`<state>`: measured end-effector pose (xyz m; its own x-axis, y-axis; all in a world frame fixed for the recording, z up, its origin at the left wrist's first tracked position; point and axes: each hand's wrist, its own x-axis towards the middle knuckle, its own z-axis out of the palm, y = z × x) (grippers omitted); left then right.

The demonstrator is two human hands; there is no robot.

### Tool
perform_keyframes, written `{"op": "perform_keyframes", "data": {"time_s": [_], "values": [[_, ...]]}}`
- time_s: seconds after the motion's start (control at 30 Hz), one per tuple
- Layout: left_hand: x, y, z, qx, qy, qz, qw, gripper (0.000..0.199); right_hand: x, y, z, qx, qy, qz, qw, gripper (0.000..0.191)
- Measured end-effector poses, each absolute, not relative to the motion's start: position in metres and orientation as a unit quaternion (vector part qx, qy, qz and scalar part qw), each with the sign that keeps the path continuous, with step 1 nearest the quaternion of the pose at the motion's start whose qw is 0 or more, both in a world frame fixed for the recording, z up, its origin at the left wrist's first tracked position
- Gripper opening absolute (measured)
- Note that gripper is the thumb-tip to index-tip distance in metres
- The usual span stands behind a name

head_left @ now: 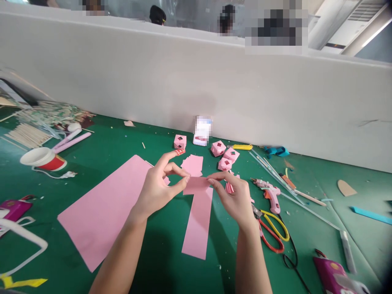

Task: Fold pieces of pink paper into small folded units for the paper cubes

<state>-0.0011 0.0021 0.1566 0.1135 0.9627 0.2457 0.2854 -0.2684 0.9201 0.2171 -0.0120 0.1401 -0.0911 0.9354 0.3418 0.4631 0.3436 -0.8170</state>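
Observation:
Between my two hands is a small pink paper strip (196, 185). My left hand (163, 181) pinches its left end between thumb and a finger, and another finger with a red-and-white wrap on its tip points up. At the strip's right end, my right hand (231, 192) grips it between thumb and fingertips. Below it a longer pink paper strip (197, 228) lies on the green table. A stack of small pink paper pieces (193, 164) sits just beyond. To the left lies a large pink paper sheet (107, 212), partly behind my left forearm.
Several folded pink paper balls (218, 148) and a propped phone (202, 131) stand near the white partition (196, 77). Scissors (274, 232), a pink glue gun (271, 196) and its cord lie right. A paper cup (44, 158) and thin sticks (29, 136) are left.

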Motion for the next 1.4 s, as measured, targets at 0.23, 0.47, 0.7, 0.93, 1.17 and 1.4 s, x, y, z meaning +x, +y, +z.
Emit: {"op": "perform_keyframes", "data": {"time_s": [0.23,0.47,0.7,0.93,1.17,1.4], "values": [[0.000,0.006,0.151,0.649,0.516,0.448,0.333,0.054,0.213,-0.011,0.138,-0.512,-0.698,0.260,0.428,0.015],[-0.020,0.016,0.149,0.577,0.566,0.513,0.289,0.058,0.233,-0.007,0.135,-0.520,-0.574,0.305,0.554,0.012],[-0.019,0.014,0.152,0.607,0.525,0.449,0.392,0.073,0.229,-0.006,0.138,-0.493,-0.513,0.379,0.592,0.021],[-0.016,0.015,0.150,0.613,0.525,0.396,0.437,0.071,0.218,-0.007,0.131,-0.489,-0.539,0.389,0.564,0.026],[-0.015,0.013,0.151,0.625,0.504,0.403,0.440,0.069,0.207,-0.006,0.127,-0.504,-0.603,0.358,0.503,0.034],[-0.023,0.012,0.152,0.647,0.514,0.385,0.411,0.074,0.204,-0.006,0.127,-0.514,-0.639,0.329,0.468,0.034]]}}
